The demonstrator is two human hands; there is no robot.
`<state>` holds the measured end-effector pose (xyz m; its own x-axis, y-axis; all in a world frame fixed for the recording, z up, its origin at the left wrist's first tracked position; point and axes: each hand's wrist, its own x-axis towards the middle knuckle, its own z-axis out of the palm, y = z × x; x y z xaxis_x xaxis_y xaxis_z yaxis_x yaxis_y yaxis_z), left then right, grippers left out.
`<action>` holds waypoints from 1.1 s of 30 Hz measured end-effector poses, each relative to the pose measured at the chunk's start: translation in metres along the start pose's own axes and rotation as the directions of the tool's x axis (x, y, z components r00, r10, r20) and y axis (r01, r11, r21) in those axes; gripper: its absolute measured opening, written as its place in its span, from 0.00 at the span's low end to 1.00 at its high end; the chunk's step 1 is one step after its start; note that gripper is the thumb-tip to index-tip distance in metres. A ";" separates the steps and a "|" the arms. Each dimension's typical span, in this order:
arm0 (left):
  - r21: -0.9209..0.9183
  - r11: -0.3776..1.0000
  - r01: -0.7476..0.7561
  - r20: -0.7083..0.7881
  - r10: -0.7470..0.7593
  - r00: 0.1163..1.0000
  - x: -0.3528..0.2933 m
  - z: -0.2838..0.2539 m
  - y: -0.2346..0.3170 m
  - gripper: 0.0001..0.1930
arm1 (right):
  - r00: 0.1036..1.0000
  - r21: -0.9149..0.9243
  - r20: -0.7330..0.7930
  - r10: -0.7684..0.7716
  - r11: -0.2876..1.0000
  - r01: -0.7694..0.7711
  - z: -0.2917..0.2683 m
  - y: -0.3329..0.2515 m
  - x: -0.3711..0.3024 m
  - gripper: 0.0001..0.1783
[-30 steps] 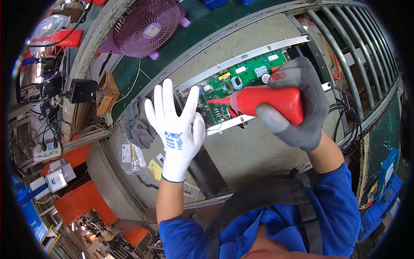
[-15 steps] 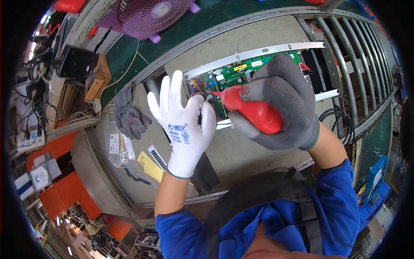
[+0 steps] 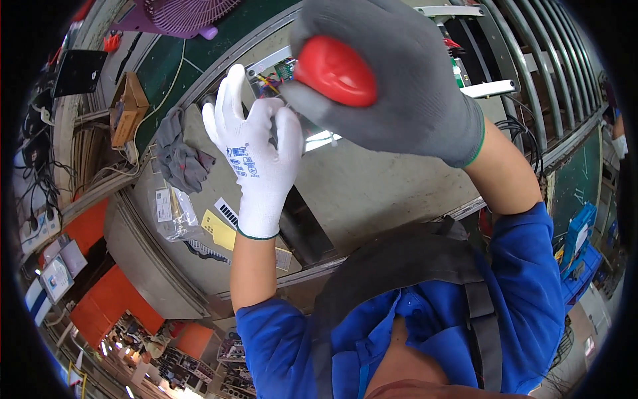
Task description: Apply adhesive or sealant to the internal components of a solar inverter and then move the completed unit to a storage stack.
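Observation:
My left hand [image 3: 256, 143], in a white glove, pinches thumb and forefinger together with the other fingers raised. A small shiny metal piece, like a screw, showed in that pinch a moment earlier; now it is barely visible. My right hand [image 3: 405, 86], in a grey glove, is wrapped round a red squeeze bottle [image 3: 337, 72]. The bottle's rounded end faces me and its pointed nozzle is hidden. Beneath both hands lies a metal-framed unit with a green circuit board [image 3: 286, 69] and coloured wires, mostly covered by the grey glove.
The unit rests on a grey bench [image 3: 385, 193]. Left of it lie a grey rag [image 3: 178, 156], a clear plastic bag [image 3: 176, 216] and a yellow card [image 3: 218, 229]. Metal rollers [image 3: 531, 73] run along the right. A purple fan [image 3: 189, 13] stands at the far side.
My right hand has risen closer with the red bottle, moving up and left and turning its nozzle out of sight. My left hand keeps its pinch. The whole view has shifted slightly.

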<state>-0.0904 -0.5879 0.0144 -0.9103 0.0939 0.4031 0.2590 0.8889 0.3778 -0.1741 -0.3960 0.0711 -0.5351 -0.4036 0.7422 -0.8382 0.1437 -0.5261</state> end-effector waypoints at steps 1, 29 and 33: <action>-0.003 1.000 0.011 0.016 -0.011 1.000 0.000 0.000 0.000 0.06 | 0.999 -0.008 -0.041 -0.009 1.000 0.008 0.002 0.000 0.002 0.17; -0.117 0.993 0.029 -0.042 -0.034 0.999 -0.005 0.007 -0.003 0.04 | 0.982 -0.171 -0.102 0.160 0.970 -0.176 -0.001 -0.018 -0.026 0.22; -0.065 0.997 -0.035 -0.057 0.032 0.998 -0.006 0.008 -0.005 0.04 | 0.983 -0.175 -0.121 0.137 0.972 -0.157 -0.001 -0.017 -0.037 0.24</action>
<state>-0.0893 -0.5890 0.0032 -0.8819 0.0965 0.4614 0.3114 0.8541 0.4165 -0.1404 -0.3824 0.0529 -0.6540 -0.2675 0.7076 -0.7489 0.3613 -0.5556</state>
